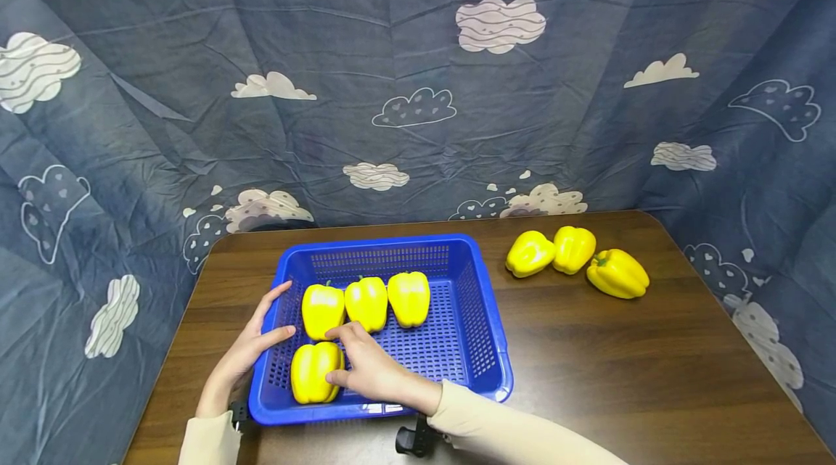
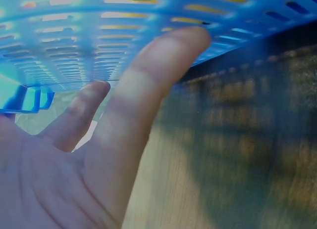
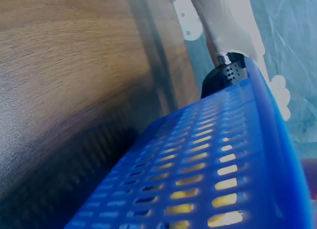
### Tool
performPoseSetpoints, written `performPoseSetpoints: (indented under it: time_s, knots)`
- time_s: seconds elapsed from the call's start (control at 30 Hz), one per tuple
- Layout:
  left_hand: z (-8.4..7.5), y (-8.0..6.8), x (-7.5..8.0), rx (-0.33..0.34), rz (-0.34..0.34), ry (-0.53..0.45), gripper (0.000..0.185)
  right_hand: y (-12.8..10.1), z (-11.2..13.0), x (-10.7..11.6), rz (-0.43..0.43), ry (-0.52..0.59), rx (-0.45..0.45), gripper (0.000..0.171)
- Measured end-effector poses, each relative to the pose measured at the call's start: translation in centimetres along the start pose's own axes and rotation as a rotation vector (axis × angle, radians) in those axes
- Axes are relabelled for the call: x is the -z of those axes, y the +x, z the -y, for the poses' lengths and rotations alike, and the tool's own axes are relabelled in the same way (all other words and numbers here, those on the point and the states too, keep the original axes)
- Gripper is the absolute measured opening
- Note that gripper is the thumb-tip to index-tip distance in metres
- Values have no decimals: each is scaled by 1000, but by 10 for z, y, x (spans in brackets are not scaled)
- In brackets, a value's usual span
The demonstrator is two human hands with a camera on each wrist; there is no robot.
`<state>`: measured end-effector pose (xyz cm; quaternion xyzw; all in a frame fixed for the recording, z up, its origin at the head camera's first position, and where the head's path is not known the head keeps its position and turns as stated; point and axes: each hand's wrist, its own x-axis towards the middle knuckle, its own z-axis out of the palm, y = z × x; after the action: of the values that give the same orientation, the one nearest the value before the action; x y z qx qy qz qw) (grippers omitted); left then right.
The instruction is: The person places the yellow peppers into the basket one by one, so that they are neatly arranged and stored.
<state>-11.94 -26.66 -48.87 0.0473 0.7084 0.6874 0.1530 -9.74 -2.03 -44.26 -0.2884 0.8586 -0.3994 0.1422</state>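
A blue plastic basket (image 1: pixel 486 305) with slotted walls stands on the table. Inside it, several yellow bell peppers lie in a row, among them a left one (image 1: pixel 323 311), a middle one (image 1: pixel 366 304) and a right one (image 1: pixel 409 299). Another yellow bell pepper (image 1: pixel 310 372) lies in the front left corner, and my right hand (image 1: pixel 372 371) holds its right side between thumb and fingers. My left hand (image 1: pixel 251 342) rests at the basket's left rim with fingers extended. In the left wrist view, two of its fingers (image 2: pixel 129 105) lie along the slotted wall.
Three more yellow bell peppers lie on the table's right rear: one left (image 1: pixel 530 254), one middle (image 1: pixel 574 249) and one right (image 1: pixel 617 274). A dark blue curtain (image 1: pixel 418 146) with cloud prints hangs behind the brown wooden table (image 1: pixel 588 363). Black camera mounts sit at both wrists.
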Motion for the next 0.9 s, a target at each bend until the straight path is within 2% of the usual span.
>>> performPoseSetpoints:
  time_s: [0.23,0.5,0.77,0.9]
  knots:
    - [0,0,0,-9,-9,13,72,-9,-3,15,-19,56,14,52]
    - [1,0,1,-15,-2,4,71,-20,-8,41,-61,180,40,52]
    - [2,0,1,2,-5,2,72,-32,-26,70,-128,291,45,52]
    - [2,0,1,12,-9,5,72,-39,-38,85,-176,292,41,51]
